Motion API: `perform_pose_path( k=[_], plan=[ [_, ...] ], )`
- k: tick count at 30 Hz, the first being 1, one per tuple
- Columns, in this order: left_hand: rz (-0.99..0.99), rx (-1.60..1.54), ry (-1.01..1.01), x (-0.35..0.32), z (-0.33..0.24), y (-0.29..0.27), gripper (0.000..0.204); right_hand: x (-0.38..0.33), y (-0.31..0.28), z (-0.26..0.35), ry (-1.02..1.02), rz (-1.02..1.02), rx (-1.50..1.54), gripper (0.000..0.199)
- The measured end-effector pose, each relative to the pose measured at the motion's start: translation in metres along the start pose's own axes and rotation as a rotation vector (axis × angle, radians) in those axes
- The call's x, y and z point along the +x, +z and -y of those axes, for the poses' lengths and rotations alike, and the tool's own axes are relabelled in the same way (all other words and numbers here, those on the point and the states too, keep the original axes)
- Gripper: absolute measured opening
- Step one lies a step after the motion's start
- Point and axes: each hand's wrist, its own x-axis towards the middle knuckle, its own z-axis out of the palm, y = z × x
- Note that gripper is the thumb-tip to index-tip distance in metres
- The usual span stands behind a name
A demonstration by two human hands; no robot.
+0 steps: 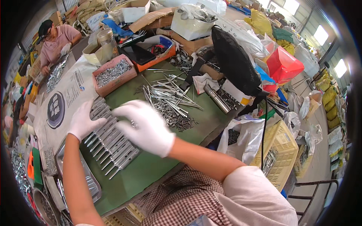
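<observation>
A row of silver metal rods with thicker sleeves [117,145] lies side by side on the green tabletop in front of me. My left hand [83,121], in a white glove, rests at the left side of the row, its thumb stretched apart from the fingers. Over the row's right side is my right hand [146,128], also white-gloved and smeared by motion; whether its fingers hold anything is unclear. Beyond it lie a loose pile of long thin metal pins [169,94], a heap of small nuts [164,113] and several short dark pins [184,122].
A pink box of small metal parts [112,73] and an orange box [160,56] stand at the back. To the left is a metal tray [94,184]. A thick metal cylinder [218,98] and black mesh object [233,62] lie right. Another person [56,43] works far left.
</observation>
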Motion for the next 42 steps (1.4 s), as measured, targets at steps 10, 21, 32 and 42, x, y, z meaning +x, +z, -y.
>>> perform_pose_path(
  k=[10, 21, 32, 42],
  plan=[
    [-0.298, -0.107, 0.378, -0.003, -0.144, 0.006, 0.027, -0.035, -0.108, -0.103, 0.440, 0.142, -0.868, 0.011],
    [-0.373, -0.236, 0.446, 0.003, -0.207, 0.041, 0.021, -0.028, -0.131, -0.067, 0.215, 0.320, -0.214, 0.018],
    [-0.326, -0.257, -0.054, -0.068, -0.214, 0.066, 0.014, -0.011, -0.106, -0.117, 0.395, 0.391, -0.645, 0.019],
    [-0.012, -1.006, -0.284, -0.069, -0.237, 0.075, 0.019, -0.019, -0.126, -0.097, 0.530, 0.147, -0.684, 0.011]
  ],
)
